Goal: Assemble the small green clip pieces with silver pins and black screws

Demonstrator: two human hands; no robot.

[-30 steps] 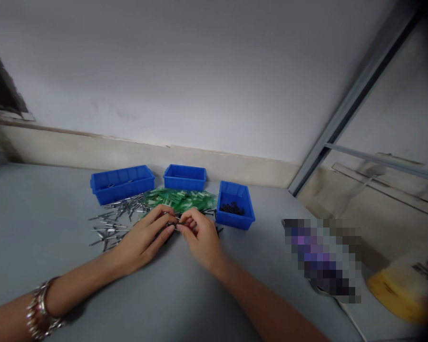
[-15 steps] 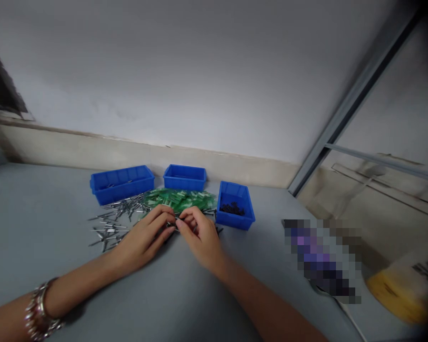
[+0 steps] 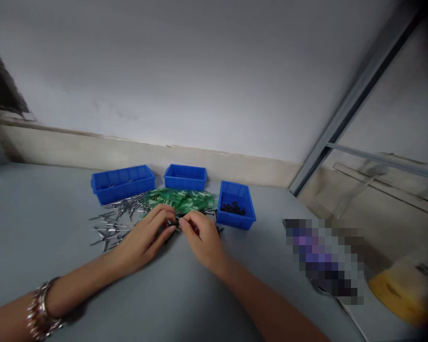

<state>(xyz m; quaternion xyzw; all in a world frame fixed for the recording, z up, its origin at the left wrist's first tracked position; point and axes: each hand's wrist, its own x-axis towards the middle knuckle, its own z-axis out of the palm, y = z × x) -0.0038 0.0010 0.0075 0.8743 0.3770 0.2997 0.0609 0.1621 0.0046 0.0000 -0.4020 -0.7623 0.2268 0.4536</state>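
Observation:
My left hand [image 3: 148,240] and my right hand [image 3: 204,240] meet over the table just in front of a pile of small green plastic packets [image 3: 180,198]. Both are closed, fingertips pinched near each other around a small dark piece that is mostly hidden; its kind cannot be made out. To the left of my left hand lie loose slim silver metal pins [image 3: 109,232], scattered in several directions. Small black pieces [image 3: 211,212] lie beyond my right hand, beside the packets.
A long blue bin [image 3: 124,187] with a few metal pieces, a second blue bin [image 3: 185,184] and a third with black pieces [image 3: 236,221] stand behind the pile. On the right are a blurred-out object [image 3: 317,259] with a cable [image 3: 351,316] and a yellow-bottomed container [image 3: 395,299].
My right thumb and fingers have drawn together and shifted slightly at the small piece. My left hand keeps nearly the same place. Bins and piles stay put.

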